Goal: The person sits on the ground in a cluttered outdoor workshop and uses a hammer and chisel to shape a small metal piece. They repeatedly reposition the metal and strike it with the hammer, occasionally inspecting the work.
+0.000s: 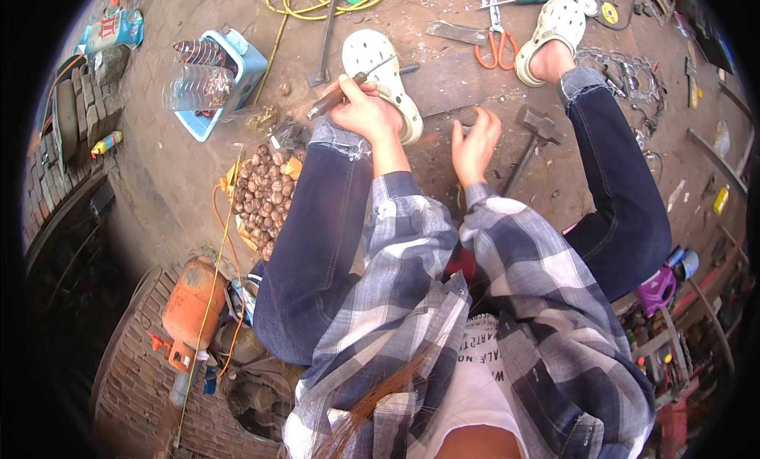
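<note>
My left hand (366,114) is closed around a screwdriver (339,96) with a dark handle, its thin shaft pointing up and right over my left shoe (370,55). Beside that shaft, a short dark rod end (409,68) shows; what it belongs to is hidden. My right hand (475,146) hovers with thumb and fingers apart and loosely curved, and I see nothing held in it. It is nearest to a flat metal sheet (455,83) on the ground and a hammer (541,126) lying to its right. Orange-handled scissors (496,43) and a broad blade (457,32) lie beyond the sheet.
A pile of walnuts (264,191) lies left of my left leg. Farther left stands a blue bin (249,65) with plastic bottles. An orange gas cylinder (192,300) is at the lower left. A yellow hose (317,15) and a metal bar (326,43) lie at the far side.
</note>
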### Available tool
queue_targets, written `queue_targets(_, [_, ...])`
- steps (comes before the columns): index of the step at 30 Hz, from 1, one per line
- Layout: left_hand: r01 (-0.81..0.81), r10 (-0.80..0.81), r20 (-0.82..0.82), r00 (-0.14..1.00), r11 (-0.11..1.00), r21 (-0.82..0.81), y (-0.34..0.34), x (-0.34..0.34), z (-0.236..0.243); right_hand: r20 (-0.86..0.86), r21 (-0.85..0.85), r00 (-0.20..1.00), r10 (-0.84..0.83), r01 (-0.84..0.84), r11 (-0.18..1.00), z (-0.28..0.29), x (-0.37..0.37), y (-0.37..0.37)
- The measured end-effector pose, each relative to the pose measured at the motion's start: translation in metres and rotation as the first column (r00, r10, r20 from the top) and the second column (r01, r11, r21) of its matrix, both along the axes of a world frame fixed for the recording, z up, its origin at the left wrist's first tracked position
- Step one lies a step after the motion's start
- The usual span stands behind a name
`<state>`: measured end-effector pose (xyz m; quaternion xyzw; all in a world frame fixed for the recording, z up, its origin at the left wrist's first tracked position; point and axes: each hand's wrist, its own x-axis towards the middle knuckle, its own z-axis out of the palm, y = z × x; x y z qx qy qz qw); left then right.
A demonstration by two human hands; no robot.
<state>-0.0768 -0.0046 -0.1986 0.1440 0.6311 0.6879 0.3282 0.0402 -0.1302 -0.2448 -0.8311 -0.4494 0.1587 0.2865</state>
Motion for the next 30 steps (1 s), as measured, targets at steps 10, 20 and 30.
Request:
queue_targets(10, [-0.076, 0.079, 0.039, 0.996, 0.995, -0.068, -0.005, -0.001, -0.007, 0.025, -0.171, 0.684, 0.729, -0.715, 0.677, -0.032, 0.006, 0.134])
queue_targets(20, [0.079, -0.080, -0.013, 0.997, 0.995, -0.065, -0.013, 0.032, 0.062, -0.956, 0.005, 0.292, -0.023, 0.093, 0.996, 0.093, 0.034, 0.078])
queue_targets(30, [0.715, -0.749, 0.078, 0.658, 0.654, 0.247, -0.061, 0.057, 0.256, -0.863, 0.454, 0.164, 0.478, -0.165, 0.876, 0.290, 0.075, 0.043])
